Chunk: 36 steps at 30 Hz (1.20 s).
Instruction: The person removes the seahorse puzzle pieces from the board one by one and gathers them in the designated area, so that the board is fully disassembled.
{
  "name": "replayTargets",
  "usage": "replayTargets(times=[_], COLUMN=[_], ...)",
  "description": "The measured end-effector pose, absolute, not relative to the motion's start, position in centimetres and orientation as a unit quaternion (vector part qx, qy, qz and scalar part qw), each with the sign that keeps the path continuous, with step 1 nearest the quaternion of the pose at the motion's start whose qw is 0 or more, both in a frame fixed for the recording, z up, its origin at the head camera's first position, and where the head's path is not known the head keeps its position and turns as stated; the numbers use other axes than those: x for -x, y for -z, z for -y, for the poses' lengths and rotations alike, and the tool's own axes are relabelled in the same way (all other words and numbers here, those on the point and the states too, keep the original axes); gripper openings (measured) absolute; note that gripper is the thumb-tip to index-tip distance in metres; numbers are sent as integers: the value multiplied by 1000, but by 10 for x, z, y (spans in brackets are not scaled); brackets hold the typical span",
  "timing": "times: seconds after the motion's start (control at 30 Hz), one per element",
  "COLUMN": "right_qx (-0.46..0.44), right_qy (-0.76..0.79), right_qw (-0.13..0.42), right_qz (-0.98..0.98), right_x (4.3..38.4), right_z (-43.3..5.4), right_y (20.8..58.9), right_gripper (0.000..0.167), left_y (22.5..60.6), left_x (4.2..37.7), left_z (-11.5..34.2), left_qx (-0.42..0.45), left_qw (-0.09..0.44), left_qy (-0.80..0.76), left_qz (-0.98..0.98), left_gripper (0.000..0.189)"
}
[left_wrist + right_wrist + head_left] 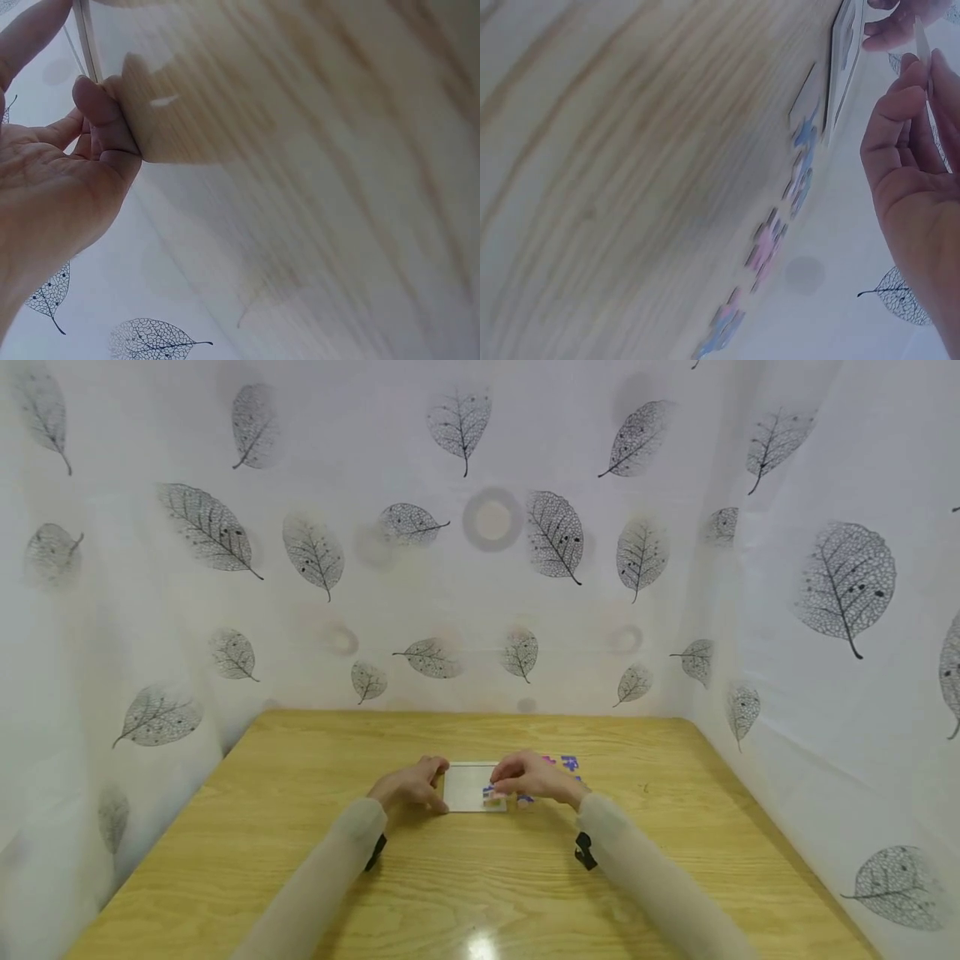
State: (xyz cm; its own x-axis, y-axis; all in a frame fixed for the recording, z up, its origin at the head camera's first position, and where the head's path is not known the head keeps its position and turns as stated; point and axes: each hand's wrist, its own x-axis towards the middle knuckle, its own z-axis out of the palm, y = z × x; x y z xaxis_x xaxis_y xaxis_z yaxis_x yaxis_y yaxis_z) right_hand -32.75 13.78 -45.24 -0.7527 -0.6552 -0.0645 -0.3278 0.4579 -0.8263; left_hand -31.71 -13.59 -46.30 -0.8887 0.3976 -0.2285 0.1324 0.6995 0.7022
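Note:
A shallow white puzzle tray (pixel 465 787) lies on the table between my hands. My left hand (pixel 412 782) holds its left side, thumb at the near corner and forefinger towards the far one. In the left wrist view the thumb (pixel 101 109) touches the tray's edge. Above the tray's right part, my right hand (pixel 536 775) pinches a jigsaw piece (pixel 922 41) between thumb and fingers. That piece is thin and seen edge-on in the right wrist view. Colours show in the tray's near right corner, partly covered by the right hand.
Loose jigsaw pieces in blue, purple and pink lie right of the tray, among them a purple piece (pixel 570 763) and a pink piece (pixel 765 244). The wooden table (pixel 480 868) is enclosed by a leaf-patterned curtain (pixel 420 593) at the back and sides.

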Motion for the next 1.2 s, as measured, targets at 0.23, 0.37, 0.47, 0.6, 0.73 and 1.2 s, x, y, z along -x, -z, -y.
replayTargets(times=[0.23, 0.37, 0.47, 0.6, 0.73, 1.2], right_qx=[306, 290, 277, 275, 281, 255], right_qy=[446, 460, 467, 453, 444, 461], right_qw=[184, 184, 183, 176, 164, 177], right_qz=[-821, -819, -820, -829, -835, -831], right_x=[328, 328, 327, 328, 328, 325], right_z=[-157, -166, -170, -178, -186, -203], right_y=[458, 458, 458, 460, 462, 467], right_gripper=[23, 36, 42, 38, 33, 24], left_y=[464, 462, 462, 463, 462, 463], left_x=[316, 318, 318, 318, 317, 318], left_z=[135, 134, 134, 134, 134, 136], left_qx=[-141, -132, -133, -135, -130, -131], left_qw=[187, 193, 196, 192, 196, 204], left_qy=[-357, -357, -356, -356, -359, -382], left_qz=[-904, -904, -904, -904, -903, -892], left_gripper=[76, 75, 74, 71, 75, 81])
